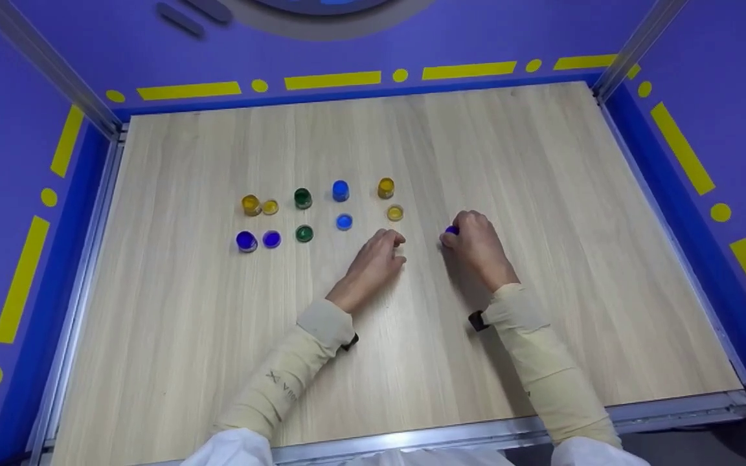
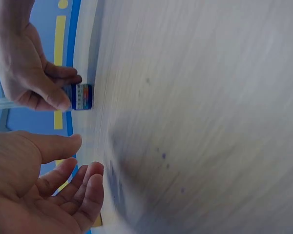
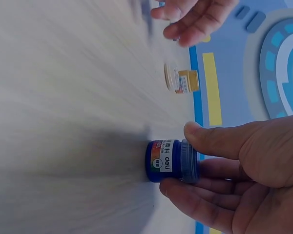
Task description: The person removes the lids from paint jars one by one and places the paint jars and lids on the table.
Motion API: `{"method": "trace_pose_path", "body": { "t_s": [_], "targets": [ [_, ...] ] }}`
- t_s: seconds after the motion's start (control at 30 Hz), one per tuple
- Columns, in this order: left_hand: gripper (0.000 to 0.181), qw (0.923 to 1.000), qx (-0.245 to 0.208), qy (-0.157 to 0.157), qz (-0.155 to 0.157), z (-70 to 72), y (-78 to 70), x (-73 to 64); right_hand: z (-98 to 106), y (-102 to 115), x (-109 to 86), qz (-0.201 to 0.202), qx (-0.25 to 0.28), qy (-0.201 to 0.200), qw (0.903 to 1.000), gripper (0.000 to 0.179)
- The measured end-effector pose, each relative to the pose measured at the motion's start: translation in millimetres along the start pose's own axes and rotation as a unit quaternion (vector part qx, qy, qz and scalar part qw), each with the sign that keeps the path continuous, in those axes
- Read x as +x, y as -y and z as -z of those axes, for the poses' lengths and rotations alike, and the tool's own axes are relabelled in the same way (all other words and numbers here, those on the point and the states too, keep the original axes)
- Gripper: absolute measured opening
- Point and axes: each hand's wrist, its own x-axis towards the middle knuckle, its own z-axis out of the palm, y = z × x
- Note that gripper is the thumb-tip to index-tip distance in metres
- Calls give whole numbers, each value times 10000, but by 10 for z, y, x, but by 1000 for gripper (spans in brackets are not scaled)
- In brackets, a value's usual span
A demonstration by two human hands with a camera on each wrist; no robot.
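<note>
My right hand [image 1: 476, 243] pinches a small dark blue-violet paint jar [image 3: 161, 161] by its lid [image 3: 189, 162], thumb on one side and fingers on the other. The jar is upright, at or just above the wooden table; most of it is hidden under the hand in the head view. To its left, my left hand [image 1: 373, 265] hovers low with loosely bent fingers and holds nothing. Nearest to that hand lies a yellow lid [image 1: 395, 212], in front of an uncapped yellow jar [image 1: 386, 188].
Left of these stand an uncapped blue jar [image 1: 340, 190] with its lid [image 1: 344, 221], a green jar [image 1: 303, 198] with its lid [image 1: 304, 233], another yellow jar [image 1: 251, 205] beside its lid [image 1: 270, 207], and a violet jar [image 1: 246, 241] beside its lid [image 1: 272, 239]. Blue panels surround the table.
</note>
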Motion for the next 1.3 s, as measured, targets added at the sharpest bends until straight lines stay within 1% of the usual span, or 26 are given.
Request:
{"method": "trace_pose_path", "body": {
  "t_s": [0.17,0.27,0.37,0.47,0.6,0.7,0.8,0.97,1.07,1.17,1.23,1.3],
  "targets": [
    [28,9998,27,50,-210,-116,-40,-73,-64,65,-102,-9,-28,-109,9999,20],
    [29,9996,-13,142,-229,-171,-52,-101,-102,117,-171,-10,-54,-79,10000,22],
    [31,9993,81,238,-290,-217,-56,-119,-141,171,-251,85,-93,-2,9999,24],
    [34,9986,280,259,-359,-251,-63,-133,-187,228,-323,233,-127,49,9996,27],
    [37,9977,496,171,-433,-282,-81,-147,-250,310,-389,365,-61,107,9993,27],
    [34,9967,638,52,-494,-300,-94,-154,-291,366,-424,406,-51,134,9991,24],
    [32,9954,766,-78,-563,-316,-102,-162,-328,411,-453,458,-50,63,9989,23],
    [29,9906,1004,-297,-885,-348,-102,-201,-392,455,-520,731,-21,-111,9973,23],
    [26,9866,1146,-397,-1089,-355,-103,-222,-420,467,-552,916,-94,-311,9953,22],
    [22,9863,1111,-418,-1148,-352,-106,-222,-434,470,-573,1009,-170,-513,9934,22],
    [20,9877,982,-399,-1147,-350,-104,-213,-436,468,-588,1047,-240,-560,9926,22],
    [19,9886,864,-375,-1174,-353,-95,-205,-434,459,-605,1169,-330,-577,9909,24]
  ]
}}
